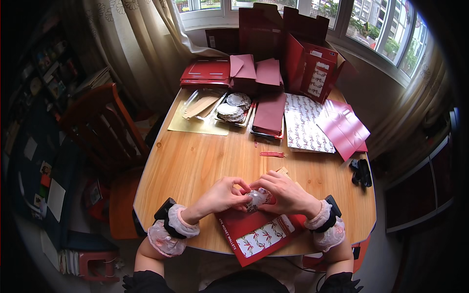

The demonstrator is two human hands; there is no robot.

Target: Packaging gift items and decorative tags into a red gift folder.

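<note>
Between my hands, above a flat red printed card packet [263, 234] with a patterned window, is a small round patterned paper piece [258, 198] that looks shiny. My left hand [231, 194] pinches its left edge between thumb and fingers. Around its right side curve the fingers of my right hand [282, 192], thumb at the lower edge and fingertips at the top. The packet lies at the table's near edge and partly overhangs it. A small red label strip [271, 154] lies beyond my hands, and a light wooden or card piece [283, 171] shows behind my right hand.
Farther back stand a tray of round patterned tags [234, 110], a tray of dark red envelopes [269, 113], a clear tray [203, 104] with brown strips, patterned sheets [306, 124], pink card [346, 126], stacked red packets [205, 71] and red boxes [311, 69]. A black object [362, 172] lies right.
</note>
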